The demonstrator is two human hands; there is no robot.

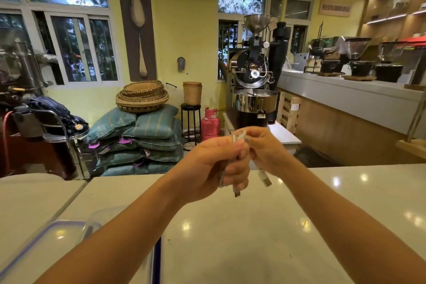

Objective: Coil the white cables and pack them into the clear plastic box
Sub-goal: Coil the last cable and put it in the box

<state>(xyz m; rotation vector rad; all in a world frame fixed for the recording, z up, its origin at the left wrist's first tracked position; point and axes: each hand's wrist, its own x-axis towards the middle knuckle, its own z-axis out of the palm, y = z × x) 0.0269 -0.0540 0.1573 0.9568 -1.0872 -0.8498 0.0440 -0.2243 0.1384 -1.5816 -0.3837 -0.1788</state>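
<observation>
A white cable [239, 145] is held above the middle of the white countertop [242, 226], raised clear of its surface and gripped between both hands. The left hand [214, 166] is clenched around the gathered strands, the fingers [237, 175] curled inward over them so that the bundle is enclosed in the fist. The right hand [265, 147] is closed on the same cable from the other side, its fingertips pinched on the loop at the top of the bundle, just beside the left thumb. The two hands are seen touching or very nearly touching; which cannot be told, since the frame is blurred there. A USB plug [265, 178] is seen hanging below the right hand, and a second plug end [236, 191] is seen protruding from beneath the left fist. Both plugs are kept off the countertop.

The clear plastic box [92, 221] is placed near the left front part of the countertop, largely hidden behind the left forearm. A blue-rimmed lid [41, 240] is laid at the front left corner, touching or overlapping the box. Whether anything is contained in the box cannot be told.

Beyond the far edge of the countertop, a coffee roaster [253, 76], stacked sacks [138, 143] topped by woven baskets [143, 97], and a pink gas cylinder [210, 124] are visible.
</observation>
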